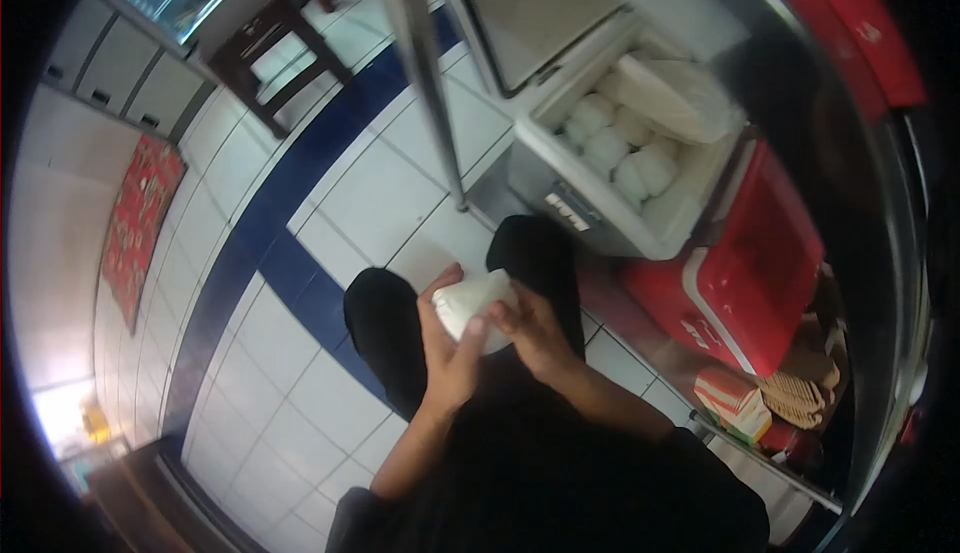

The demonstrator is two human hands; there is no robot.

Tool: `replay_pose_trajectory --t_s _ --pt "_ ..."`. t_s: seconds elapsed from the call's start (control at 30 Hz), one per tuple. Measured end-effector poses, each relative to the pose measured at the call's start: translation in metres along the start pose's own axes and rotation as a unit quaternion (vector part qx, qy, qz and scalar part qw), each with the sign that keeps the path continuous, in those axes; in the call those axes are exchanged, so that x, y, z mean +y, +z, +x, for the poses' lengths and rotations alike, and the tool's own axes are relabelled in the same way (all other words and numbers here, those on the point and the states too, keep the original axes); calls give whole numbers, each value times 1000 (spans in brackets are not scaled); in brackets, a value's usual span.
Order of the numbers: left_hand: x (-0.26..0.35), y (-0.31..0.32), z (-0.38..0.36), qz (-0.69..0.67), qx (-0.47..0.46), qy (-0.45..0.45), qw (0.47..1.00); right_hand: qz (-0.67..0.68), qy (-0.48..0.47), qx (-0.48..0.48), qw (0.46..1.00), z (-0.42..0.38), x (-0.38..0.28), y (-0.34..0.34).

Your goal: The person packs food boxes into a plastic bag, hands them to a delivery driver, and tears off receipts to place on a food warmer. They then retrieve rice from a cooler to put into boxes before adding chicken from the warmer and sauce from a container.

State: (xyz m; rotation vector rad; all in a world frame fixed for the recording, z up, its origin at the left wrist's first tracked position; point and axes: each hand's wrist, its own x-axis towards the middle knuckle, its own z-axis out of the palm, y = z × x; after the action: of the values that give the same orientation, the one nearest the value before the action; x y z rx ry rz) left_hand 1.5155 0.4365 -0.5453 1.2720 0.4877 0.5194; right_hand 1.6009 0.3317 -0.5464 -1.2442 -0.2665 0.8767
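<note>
Above my lap I hold a white, rounded bundle (463, 300), which may be wrapped in thin plastic; what it contains cannot be seen. My left hand (445, 358) wraps around its left side and underside, thumb pressed on the front. On the other side, the fingers of my right hand (537, 335) press against it. Ahead and to the right stands an open grey cooler box (545, 178). Inside it lie several similar white bundles (605, 148), beside a crumpled, translucent plastic bag (675, 98).
Beside the cooler box is a red cooler (755, 273) with a white handle. Nearby lie a carton (732, 400) and brown corrugated cardboard (797, 393). A metal leg (425, 83) rises before me. A dark stool (270, 48) and a red patterned mat (143, 223) are farther left.
</note>
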Motion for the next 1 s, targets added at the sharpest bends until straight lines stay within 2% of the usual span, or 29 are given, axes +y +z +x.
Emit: replay_pose_trajectory --t_s 0.03,0.1,0.13,0.17,0.2,0.23,0.3,0.33,0.37,0.4,0.43,0.5,0.57,0.63,0.7,0.8,0.87,0.9,0.97,1.0 --pt "4 1 2 -45 -20 -13 999 -34 10 3 999 0 -2 0" --pt "1 7 2 -23 14 -15 1000 -173 -98 23 980 1 9 -4" --pt "1 6 1 -10 32 -29 999 -178 -103 27 978 1 10 -6" --pt "0 4 2 5 52 -44 998 -382 -191 76 901 2 8 -6" --pt "1 6 5 2 78 -68 995 -564 -266 121 772 2 4 -6" --pt "0 8 5 0 77 -67 995 -566 -267 122 771 5 -1 -11" --pt "-5 9 10 -146 110 -132 974 -630 -237 143 726 23 -30 -29" --pt "-10 5 8 -157 115 -131 972 -538 -81 145 827 31 -75 -33" --pt "-10 2 7 -158 114 -129 972 -423 80 137 892 41 -120 -46" --pt "-10 -3 6 -158 126 -146 968 -517 -55 162 839 69 -113 -99" --pt "-9 -9 5 -157 140 -163 964 -594 -189 180 761 99 -95 -159" --pt "-12 -21 4 -173 148 -170 959 -754 -37 143 640 141 -107 -226" --pt "-15 -30 6 -294 141 -210 922 -799 77 58 594 159 -107 -268" --pt "-15 -35 7 -338 160 -224 900 -801 86 42 591 170 -108 -266" --pt "-14 -38 5 -457 99 -243 850 -801 125 35 585 173 -109 -262" --pt "-7 -29 0 -437 54 -266 857 -799 171 48 574 161 -117 -276" --pt "-14 -25 2 -412 21 -294 862 -720 54 80 688 159 -119 -290" --pt "-19 -22 4 -415 23 -292 861 -722 53 78 685 152 -130 -274" --pt "-28 -12 4 -398 37 -299 867 -465 0 64 883 122 -159 -234" --pt "-32 -5 6 -421 46 -298 855 -439 1 38 898 102 -172 -202"
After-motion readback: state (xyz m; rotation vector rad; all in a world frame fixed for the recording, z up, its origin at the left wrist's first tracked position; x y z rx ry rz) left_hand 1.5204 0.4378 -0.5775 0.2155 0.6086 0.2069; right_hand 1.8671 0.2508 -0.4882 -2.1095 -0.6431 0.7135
